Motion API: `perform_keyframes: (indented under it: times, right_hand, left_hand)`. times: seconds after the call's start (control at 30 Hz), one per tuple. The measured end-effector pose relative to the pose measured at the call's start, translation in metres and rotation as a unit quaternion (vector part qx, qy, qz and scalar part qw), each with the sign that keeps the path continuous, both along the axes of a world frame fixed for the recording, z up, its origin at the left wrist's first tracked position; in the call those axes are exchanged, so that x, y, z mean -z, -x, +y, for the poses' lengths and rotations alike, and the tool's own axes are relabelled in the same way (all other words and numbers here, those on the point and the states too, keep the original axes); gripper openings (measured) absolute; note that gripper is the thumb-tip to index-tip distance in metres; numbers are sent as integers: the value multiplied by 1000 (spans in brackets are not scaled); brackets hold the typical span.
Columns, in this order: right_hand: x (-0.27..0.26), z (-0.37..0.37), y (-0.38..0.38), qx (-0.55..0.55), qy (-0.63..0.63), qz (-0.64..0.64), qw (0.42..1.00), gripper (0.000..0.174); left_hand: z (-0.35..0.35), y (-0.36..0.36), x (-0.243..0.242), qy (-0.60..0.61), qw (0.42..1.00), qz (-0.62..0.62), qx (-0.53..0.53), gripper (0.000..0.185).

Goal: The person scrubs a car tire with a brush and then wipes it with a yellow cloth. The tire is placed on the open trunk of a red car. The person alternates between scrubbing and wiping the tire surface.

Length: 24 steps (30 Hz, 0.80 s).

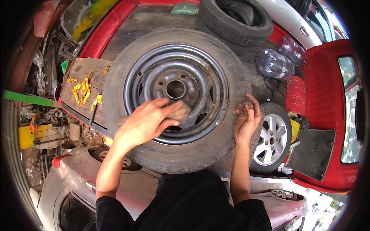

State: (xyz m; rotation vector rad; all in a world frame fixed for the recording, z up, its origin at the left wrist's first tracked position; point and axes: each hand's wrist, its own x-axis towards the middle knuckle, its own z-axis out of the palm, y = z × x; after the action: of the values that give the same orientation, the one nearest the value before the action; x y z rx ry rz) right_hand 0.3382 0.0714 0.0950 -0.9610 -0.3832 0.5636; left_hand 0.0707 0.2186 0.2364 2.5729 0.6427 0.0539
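A wheel lies flat before me, its dark steel rim [214, 83] set inside a worn, dusty tyre [240, 69]. Over the lower left part of the rim is my left hand [147, 118], closed on a brown block or pad [180, 112]; motion blur hides what exactly it is. My right hand [248, 118] is at the tyre's right sidewall with fingers bent and spread, their tips soiled. No object shows clearly in it. The wheel's centre hole and bolt holes are uncovered.
The wheel lies on a red pickup's bed [95, 43]. Around it are a loose tyre [231, 31], an alloy wheel [270, 135], large plastic bottles [274, 63], yellow cloth strips [83, 89] and a black-handled tool [93, 112]. A silver car [78, 173] stands close below.
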Motion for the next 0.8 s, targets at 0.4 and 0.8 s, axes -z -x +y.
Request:
perform_keyframes:
  times: [0.4,0.8]
  right_hand:
    - [-5,1,2,22,18,-8,1000,38]
    - [-3,2,1,29,18,5,999,37]
  left_hand:
    - [-47,18,58,-158,983,93,-1,50]
    - [-54,12,47,-59,978,-89,-180,41]
